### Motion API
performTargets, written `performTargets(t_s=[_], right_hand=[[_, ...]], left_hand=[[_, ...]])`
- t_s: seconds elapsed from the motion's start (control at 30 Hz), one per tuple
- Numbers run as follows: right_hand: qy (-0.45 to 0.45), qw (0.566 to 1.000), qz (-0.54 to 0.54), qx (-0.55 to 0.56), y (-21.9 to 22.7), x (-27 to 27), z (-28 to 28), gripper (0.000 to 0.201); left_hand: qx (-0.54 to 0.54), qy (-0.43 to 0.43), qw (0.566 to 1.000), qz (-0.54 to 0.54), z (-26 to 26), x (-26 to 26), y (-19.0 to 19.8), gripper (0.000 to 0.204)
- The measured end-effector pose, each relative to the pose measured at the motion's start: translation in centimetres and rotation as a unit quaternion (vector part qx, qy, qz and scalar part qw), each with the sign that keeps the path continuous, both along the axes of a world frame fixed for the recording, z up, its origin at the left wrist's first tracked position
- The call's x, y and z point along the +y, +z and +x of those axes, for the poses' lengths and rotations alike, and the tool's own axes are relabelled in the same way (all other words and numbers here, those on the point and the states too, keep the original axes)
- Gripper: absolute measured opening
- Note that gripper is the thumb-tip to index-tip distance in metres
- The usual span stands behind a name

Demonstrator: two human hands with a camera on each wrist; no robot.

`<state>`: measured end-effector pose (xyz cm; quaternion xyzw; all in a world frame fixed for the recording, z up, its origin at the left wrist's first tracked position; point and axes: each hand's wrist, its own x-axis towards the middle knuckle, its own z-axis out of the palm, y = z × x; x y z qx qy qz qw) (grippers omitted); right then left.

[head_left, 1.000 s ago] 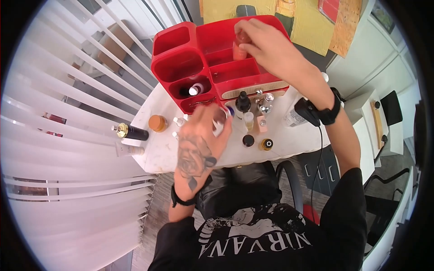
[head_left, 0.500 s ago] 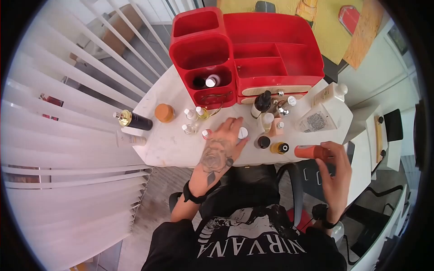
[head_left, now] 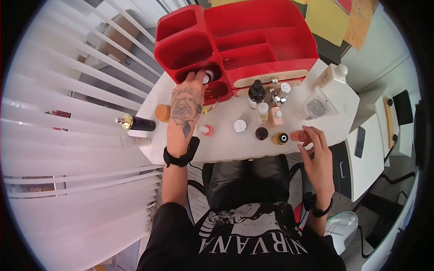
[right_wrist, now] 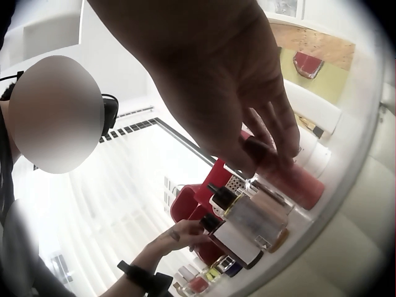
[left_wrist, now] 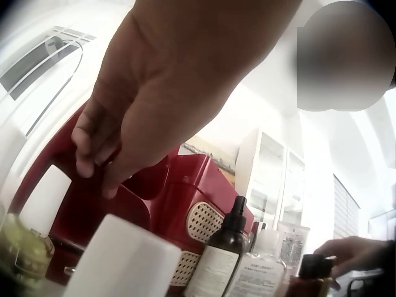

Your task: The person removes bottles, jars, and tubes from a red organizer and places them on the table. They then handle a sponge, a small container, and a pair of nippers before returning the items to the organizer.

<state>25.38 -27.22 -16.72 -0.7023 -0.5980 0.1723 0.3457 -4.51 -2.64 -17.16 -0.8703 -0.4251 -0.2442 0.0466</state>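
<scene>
In the head view I'm seeing the left hand (head_left: pixel 183 101) at a glossy red organizer (head_left: pixel 253 20), twelve o'clock, its grip impossible to tell. The right wrist view is showing the right hand (right_wrist: pixel 232 93) gripping a smooth, cylindrical coral bottle (right_wrist: pixel 302 184), which is looking foreshortened at the head view's three o'clock.

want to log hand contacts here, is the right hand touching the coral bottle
Touching. The right wrist view shows it: the right hand has its fingertips curled against the side of the coral bottle.
</scene>
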Motion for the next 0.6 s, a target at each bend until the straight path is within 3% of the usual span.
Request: performTargets(t_s=[0.33, 0.5, 0.6], right_hand=[[-0.055, 0.992, -0.047, 0.100, -2.1, -0.8, 0.9, 0.071], [-0.072, 0.985, -0.074, 0.137, -2.5, -1.6, 2.4, 0.076], [-0.060, 0.976, -0.076, 0.197, -3.5, -2.1, 4.0, 0.064]], left_hand=[[-0.074, 0.059, 0.994, -0.047, 1.1, -0.1, 2.9, 0.030], [-0.213, 0.082, 0.974, 0.000, -0.4, -2.7, 6.4, 0.025], [-0.251, 0.126, 0.960, -0.001, -3.2, -5.3, 8.3, 0.023]])
